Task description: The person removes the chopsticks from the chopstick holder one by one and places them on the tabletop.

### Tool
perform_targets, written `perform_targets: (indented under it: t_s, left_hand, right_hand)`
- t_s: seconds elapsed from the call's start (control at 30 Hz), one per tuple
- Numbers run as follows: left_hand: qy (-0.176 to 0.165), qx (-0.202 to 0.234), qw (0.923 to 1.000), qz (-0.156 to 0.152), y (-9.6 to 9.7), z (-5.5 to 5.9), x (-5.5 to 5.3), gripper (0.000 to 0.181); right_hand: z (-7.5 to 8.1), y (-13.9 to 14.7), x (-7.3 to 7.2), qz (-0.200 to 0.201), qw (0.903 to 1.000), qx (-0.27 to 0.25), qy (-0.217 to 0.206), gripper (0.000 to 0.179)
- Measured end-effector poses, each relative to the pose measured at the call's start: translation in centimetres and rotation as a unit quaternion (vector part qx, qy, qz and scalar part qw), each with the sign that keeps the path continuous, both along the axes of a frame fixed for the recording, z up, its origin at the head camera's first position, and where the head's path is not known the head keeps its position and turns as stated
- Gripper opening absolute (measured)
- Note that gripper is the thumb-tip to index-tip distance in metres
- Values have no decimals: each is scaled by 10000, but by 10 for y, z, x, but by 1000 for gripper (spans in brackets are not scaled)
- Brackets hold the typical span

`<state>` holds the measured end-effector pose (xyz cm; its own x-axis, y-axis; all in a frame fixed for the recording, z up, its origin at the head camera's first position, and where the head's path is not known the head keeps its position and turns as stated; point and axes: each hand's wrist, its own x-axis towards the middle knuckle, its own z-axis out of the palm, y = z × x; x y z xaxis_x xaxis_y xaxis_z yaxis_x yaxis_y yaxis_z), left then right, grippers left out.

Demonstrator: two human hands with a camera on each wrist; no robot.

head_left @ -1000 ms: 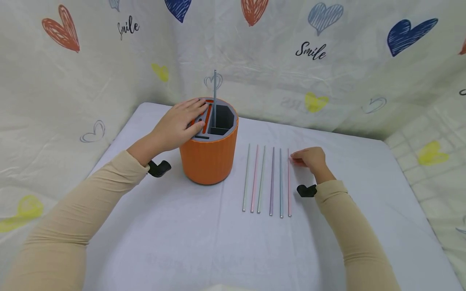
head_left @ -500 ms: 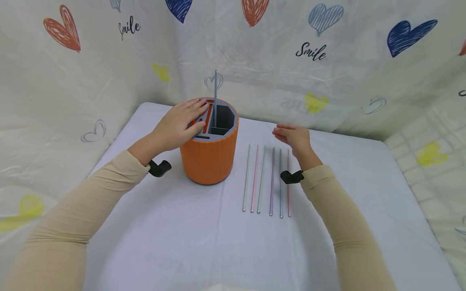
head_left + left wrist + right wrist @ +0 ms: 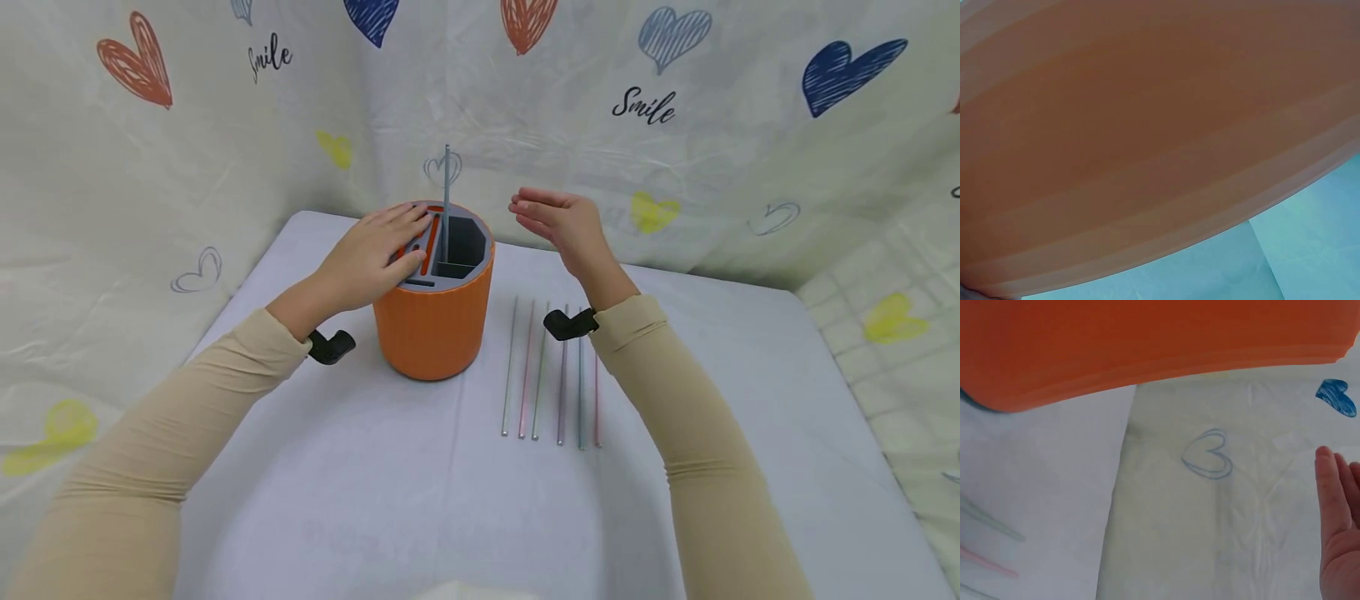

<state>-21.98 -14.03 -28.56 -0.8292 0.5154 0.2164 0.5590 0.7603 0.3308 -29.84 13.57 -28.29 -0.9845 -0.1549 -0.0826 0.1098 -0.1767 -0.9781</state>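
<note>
An orange round organizer (image 3: 433, 333) with a grey compartmented top stands on the table. My left hand (image 3: 367, 258) rests on the left part of that top, fingers extended, partly covering the slots. A thin blue-grey stick (image 3: 447, 187) stands upright in the organizer. Its ribbed orange wall (image 3: 1160, 137) fills most of the left wrist view. Right of the organizer, raised above the table, my right hand (image 3: 566, 225) has its fingers straight and together and holds nothing visible. Several thin sticks (image 3: 562, 392) in green, pink, purple and blue lie side by side below my right wrist.
A white cloth covers the table (image 3: 360, 500). Behind it hangs a pale curtain (image 3: 525, 125) printed with hearts and "Smile". The right forearm passes over the upper ends of the rightmost sticks.
My right hand has lifted away from the rightmost pink stick and moved up and left toward the organizer. The left hand has stayed on the organizer, and the sticks have not moved.
</note>
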Motion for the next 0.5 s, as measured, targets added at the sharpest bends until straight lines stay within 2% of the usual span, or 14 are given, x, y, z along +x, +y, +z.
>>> perform_targets:
  t_s: [0.13, 0.23, 0.5]
  left_hand:
    - [-2, -28, 10000, 15, 1, 1, 0, 56]
    - [-26, -50, 10000, 49, 1, 1, 0, 56]
    - [-28, -71, 10000, 31, 2, 1, 0, 56]
  right_hand:
    - [8, -11, -2, 600, 9975, -247, 279, 33]
    - [12, -19, -3, 889, 9948, -173, 460, 32]
    - [21, -36, -1, 1221, 9889, 113, 838, 36]
